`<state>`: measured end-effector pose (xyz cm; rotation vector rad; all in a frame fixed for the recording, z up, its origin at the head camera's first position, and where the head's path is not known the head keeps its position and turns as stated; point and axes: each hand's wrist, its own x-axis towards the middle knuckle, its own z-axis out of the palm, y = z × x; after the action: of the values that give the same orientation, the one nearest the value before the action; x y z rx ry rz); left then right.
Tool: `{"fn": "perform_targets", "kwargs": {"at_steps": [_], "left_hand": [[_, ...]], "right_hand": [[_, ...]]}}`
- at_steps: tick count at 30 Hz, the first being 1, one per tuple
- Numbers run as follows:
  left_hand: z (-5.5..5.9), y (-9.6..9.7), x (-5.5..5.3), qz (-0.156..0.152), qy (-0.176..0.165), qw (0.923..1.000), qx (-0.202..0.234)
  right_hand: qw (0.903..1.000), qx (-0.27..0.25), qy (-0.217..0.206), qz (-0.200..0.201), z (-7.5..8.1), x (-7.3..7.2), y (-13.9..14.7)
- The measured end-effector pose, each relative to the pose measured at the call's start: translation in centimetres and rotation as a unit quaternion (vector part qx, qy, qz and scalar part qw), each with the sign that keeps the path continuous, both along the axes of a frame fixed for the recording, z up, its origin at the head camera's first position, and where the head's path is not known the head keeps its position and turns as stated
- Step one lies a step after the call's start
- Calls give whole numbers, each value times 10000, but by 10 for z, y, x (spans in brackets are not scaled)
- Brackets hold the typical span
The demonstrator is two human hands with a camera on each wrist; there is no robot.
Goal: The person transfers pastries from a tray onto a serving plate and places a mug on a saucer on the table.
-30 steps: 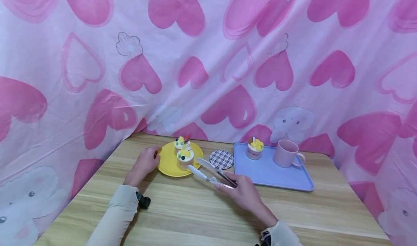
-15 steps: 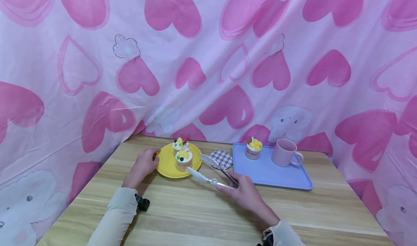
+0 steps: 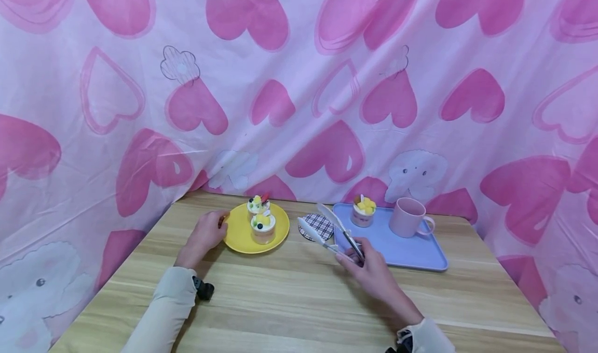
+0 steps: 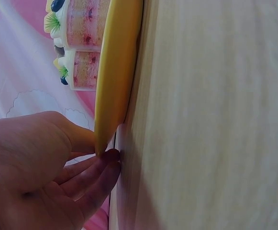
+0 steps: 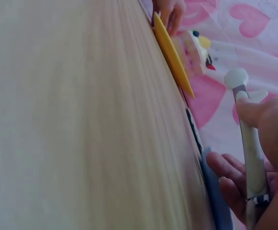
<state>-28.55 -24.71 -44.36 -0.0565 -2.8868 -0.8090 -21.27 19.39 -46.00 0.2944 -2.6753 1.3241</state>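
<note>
My left hand [image 3: 203, 237] pinches the left rim of a yellow plate [image 3: 238, 241], thumb on top and fingers under the edge, as the left wrist view [image 4: 48, 167] shows. Two cake cups stand on the plate: a front cup [image 3: 263, 231] with yellow fruit and a blueberry, and a back cup [image 3: 258, 206] with a red piece on top. Tongs [image 3: 334, 233] with pale tips are gripped in my right hand [image 3: 376, 272]. Their arms are spread with nothing between them, and the tips overlap the checkered coaster [image 3: 314, 227] in the head view.
A blue tray [image 3: 397, 254] lies to the right, carrying a third cake cup [image 3: 363, 211] and a pink mug [image 3: 408, 218]. The wooden table [image 3: 280, 301] ends at a pink heart-patterned curtain [image 3: 322, 155] behind.
My right hand has drawn the tongs away from the front cake cup, rightward toward the coaster and tray. The left hand keeps its hold on the plate.
</note>
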Motion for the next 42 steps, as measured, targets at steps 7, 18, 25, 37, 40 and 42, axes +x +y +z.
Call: {"fn": "perform_targets", "kwargs": {"at_steps": [7, 18, 25, 37, 40, 42], "left_hand": [[0, 1, 0, -2, -35, 10000, -29], [1, 2, 2, 31, -89, 10000, 11], [0, 1, 1, 39, -43, 10000, -19], [-2, -1, -1, 2, -3, 10000, -37], [-2, -1, -2, 5, -36, 10000, -17], [-2, -1, -2, 2, -35, 10000, -19]], "right_hand": [[9998, 76, 10, -208, 3, -5, 22], [9939, 149, 85, -1093, 3, -17, 46], [9860, 160, 283, -1635, 0, -23, 58], [9832, 11, -794, -1642, 1, -26, 73], [9812, -259, -1160, -1518, 3, -24, 75], [9806, -302, -1265, -1466, 4, -22, 76]]}}
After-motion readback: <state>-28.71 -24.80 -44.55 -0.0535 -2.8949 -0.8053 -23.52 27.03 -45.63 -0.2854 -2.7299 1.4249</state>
